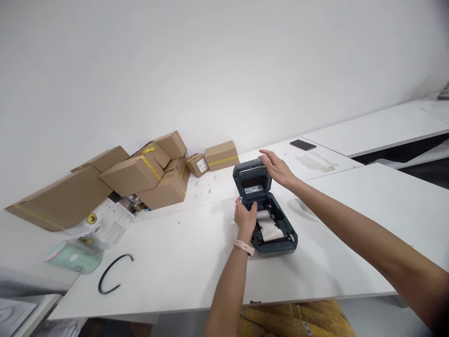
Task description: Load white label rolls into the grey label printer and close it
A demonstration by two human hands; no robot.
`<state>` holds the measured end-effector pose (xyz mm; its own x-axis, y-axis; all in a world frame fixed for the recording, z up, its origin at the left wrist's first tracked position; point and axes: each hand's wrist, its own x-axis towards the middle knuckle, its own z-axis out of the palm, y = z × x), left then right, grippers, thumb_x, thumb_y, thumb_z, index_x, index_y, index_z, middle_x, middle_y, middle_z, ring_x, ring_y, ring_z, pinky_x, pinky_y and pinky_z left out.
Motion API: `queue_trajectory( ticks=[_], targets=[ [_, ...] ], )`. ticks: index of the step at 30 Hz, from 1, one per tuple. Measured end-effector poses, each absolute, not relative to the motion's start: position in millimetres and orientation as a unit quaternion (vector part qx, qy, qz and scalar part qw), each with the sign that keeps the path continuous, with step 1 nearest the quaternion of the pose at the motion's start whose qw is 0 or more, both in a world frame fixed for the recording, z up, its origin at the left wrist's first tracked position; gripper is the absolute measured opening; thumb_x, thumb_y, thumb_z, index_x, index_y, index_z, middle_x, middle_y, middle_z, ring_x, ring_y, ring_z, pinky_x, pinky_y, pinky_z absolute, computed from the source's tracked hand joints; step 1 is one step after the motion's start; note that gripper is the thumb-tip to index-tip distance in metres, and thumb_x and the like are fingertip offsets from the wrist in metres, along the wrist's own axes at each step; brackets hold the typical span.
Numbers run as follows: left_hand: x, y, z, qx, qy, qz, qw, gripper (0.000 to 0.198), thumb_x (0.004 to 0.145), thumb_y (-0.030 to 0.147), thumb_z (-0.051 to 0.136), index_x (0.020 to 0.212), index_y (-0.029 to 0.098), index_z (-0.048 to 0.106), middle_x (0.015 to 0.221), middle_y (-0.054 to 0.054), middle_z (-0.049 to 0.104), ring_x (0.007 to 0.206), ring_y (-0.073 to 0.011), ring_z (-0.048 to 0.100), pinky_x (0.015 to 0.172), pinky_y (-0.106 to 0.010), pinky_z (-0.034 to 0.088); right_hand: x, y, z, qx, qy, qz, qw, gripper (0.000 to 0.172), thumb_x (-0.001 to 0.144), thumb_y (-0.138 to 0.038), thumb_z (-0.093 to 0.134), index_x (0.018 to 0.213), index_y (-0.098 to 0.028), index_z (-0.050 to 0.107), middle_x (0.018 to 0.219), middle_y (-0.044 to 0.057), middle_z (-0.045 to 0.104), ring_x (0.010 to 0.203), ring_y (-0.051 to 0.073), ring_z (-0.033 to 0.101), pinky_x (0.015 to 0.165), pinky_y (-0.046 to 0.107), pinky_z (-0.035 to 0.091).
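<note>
A dark blue-green label printer (277, 248) stands on the white table with its lid (249, 167) raised. White paper rolls (270, 230) lie inside the body. My left hand (246, 217), below a pale pink wristband (243, 247), grips the printer's left side near the hinge, thumb over the inner edge. My right hand (275, 168) holds the top right edge of the raised lid, its fingers over the rim.
Several cardboard boxes (131, 175) are piled at the back left, with two more (221, 156) beside them. A phone (303, 144) lies at the back right. A black headband (110, 276), a mint-green container (75, 257) and plastic-wrapped packages (114, 223) are on the left.
</note>
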<state>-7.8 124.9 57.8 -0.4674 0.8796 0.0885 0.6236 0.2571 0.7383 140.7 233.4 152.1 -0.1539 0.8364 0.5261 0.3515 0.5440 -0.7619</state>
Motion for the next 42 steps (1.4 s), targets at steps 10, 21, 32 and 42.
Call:
queue_trajectory(
  ticks=[10, 21, 32, 42],
  targets=[
    [-10.2, 128.2, 41.0, 0.532, 0.758, 0.367, 0.087, 0.044, 0.092, 0.032, 0.046, 0.133, 0.017, 0.040, 0.115, -0.015, 0.068, 0.110, -0.0270, 0.063, 0.090, -0.035, 0.045, 120.3, 263.6, 162.4, -0.501, -0.674, 0.246, 0.484, 0.070, 0.089, -0.075, 0.024, 0.112, -0.021, 0.062, 0.110, 0.012, 0.070, 0.102, 0.030, 0.061, 0.090, 0.044, 0.045],
    [-12.2, 129.2, 40.4, 0.562, 0.760, 0.320, 0.059, 0.043, 0.096, 0.024, 0.033, 0.138, 0.019, 0.037, 0.097, -0.012, 0.073, 0.092, -0.0281, 0.068, 0.078, -0.035, 0.046, 127.5, 219.5, 130.1, -0.441, -0.694, 0.072, 0.564, 0.040, 0.097, -0.044, 0.033, 0.119, -0.018, 0.055, 0.117, 0.013, 0.063, 0.103, 0.023, 0.059, 0.091, 0.037, 0.046],
    [-9.6, 126.6, 42.6, 0.533, 0.777, 0.329, 0.059, 0.042, 0.095, 0.024, 0.038, 0.136, 0.017, 0.040, 0.093, -0.013, 0.073, 0.090, -0.0275, 0.069, 0.078, -0.034, 0.047, 122.8, 216.1, 72.0, -0.420, -0.861, 0.224, 0.178, 0.034, 0.090, -0.027, 0.042, 0.111, -0.022, 0.068, 0.112, 0.009, 0.072, 0.110, 0.032, 0.063, 0.099, 0.052, 0.039],
    [-11.5, 128.0, 40.7, 0.521, 0.782, 0.334, 0.077, 0.045, 0.094, 0.026, 0.039, 0.138, 0.019, 0.038, 0.099, -0.011, 0.073, 0.094, -0.0272, 0.069, 0.080, -0.035, 0.046, 162.7, 194.6, 98.2, -0.124, -0.758, 0.634, 0.085, 0.055, 0.092, -0.054, 0.043, 0.121, -0.010, 0.058, 0.090, 0.014, 0.075, 0.087, 0.026, 0.072, 0.082, 0.041, 0.054]
  ],
)
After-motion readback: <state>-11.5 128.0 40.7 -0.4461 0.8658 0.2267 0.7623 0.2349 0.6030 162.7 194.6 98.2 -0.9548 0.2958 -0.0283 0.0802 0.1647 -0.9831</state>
